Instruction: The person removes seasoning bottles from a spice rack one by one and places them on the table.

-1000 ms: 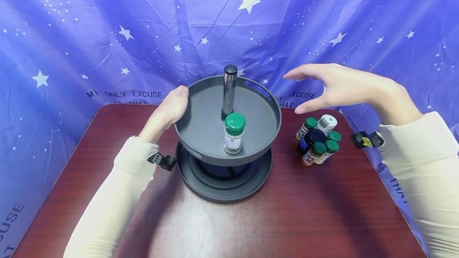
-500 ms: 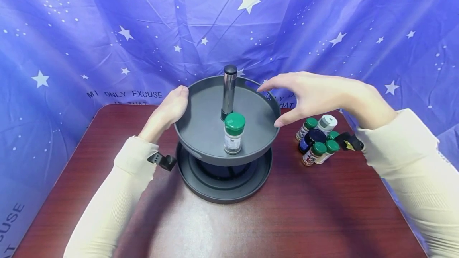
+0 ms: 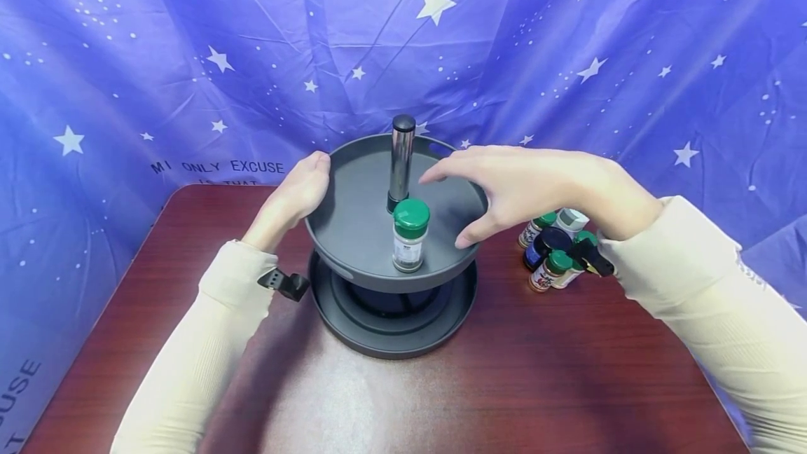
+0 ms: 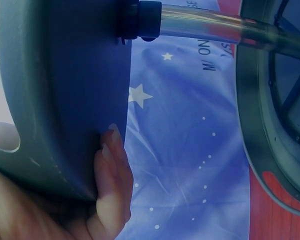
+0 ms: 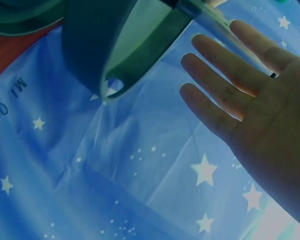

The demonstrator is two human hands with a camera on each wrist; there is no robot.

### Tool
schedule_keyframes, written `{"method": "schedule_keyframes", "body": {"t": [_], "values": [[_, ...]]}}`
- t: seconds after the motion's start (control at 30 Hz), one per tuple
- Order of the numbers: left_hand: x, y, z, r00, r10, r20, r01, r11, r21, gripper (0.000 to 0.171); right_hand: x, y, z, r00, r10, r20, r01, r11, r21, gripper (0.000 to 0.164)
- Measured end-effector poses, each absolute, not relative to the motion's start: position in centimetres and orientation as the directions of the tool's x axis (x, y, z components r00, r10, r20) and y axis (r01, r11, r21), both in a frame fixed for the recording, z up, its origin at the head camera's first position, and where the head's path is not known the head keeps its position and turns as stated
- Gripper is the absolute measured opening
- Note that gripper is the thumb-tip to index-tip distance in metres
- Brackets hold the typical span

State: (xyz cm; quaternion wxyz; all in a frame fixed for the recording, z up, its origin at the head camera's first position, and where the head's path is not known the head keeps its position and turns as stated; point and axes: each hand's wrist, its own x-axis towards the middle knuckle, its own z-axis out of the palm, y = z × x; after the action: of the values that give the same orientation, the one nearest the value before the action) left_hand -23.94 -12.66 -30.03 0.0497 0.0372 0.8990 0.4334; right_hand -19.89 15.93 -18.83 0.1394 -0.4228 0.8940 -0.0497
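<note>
A two-tier grey turntable organizer stands on the table; its upper tray [image 3: 353, 230] sits on a metal post [image 3: 402, 160] above the lower tray [image 3: 391, 342]. My left hand [image 3: 305, 184] grips the upper tray's left rim, and in the left wrist view its fingers [image 4: 112, 175] curl beneath the tray. One spice bottle [image 3: 408, 247] with a green cap stands upright near the upper tray's front. Over that tray's right side hovers my right hand [image 3: 511, 184], thumb and fingers spread, apart from the bottle. Nothing is held in it; the right wrist view shows its fingers [image 5: 230, 65] straight.
Several spice bottles [image 3: 550, 268] with green, white and dark caps cluster on the table [image 3: 536, 384] at the right, partly behind my right wrist. A blue star-patterned cloth [image 3: 353, 33] hangs behind the table.
My right hand has moved left from above the bottle cluster, over the upper tray and closer to the green-capped bottle. The left hand stays on the rim.
</note>
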Motion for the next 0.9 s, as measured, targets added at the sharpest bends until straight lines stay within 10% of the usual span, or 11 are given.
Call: {"method": "schedule_keyframes", "body": {"t": [0.9], "values": [[-23.9,-12.6,-29.9,-0.993,0.098,-0.065,0.009,0.616,0.788,0.045,-16.5,10.5,-21.5,-0.406,-0.914,-0.020,-0.914,0.406,0.003,0.075]]}}
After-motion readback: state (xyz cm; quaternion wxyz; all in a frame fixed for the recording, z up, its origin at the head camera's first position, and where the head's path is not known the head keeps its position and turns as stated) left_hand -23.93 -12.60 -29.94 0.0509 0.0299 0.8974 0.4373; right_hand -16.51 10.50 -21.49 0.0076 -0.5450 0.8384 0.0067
